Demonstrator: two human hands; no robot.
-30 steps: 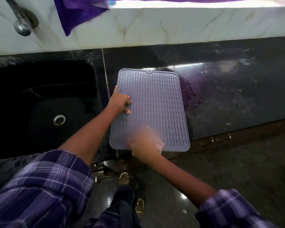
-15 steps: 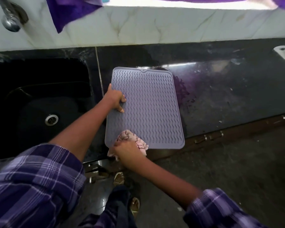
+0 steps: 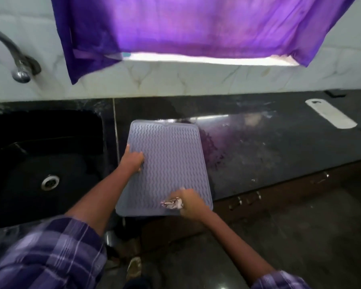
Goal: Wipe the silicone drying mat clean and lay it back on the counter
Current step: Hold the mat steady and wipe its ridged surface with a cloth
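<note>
Now our left hand (image 3: pixel 132 160) grips the silicone mat (image 3: pixel 167 161) on the counter (image 3: pixel 269 147) by its left edge beside the sink (image 3: pixel 44 155); our right hand (image 3: pixel 189 200) presses a bunched cloth (image 3: pixel 172 203) near its front edge. A purple curtain (image 3: pixel 196 26) hangs above.

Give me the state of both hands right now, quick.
Left hand: grips the mat's left edge.
Right hand: holds a bunched cloth on the mat.

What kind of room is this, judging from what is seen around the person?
Most likely a home kitchen. A black sink with a metal tap above it is set into a dark stone counter, backed by pale marble-look wall tiles. A grey ridged drying mat lies beside the sink.
</note>
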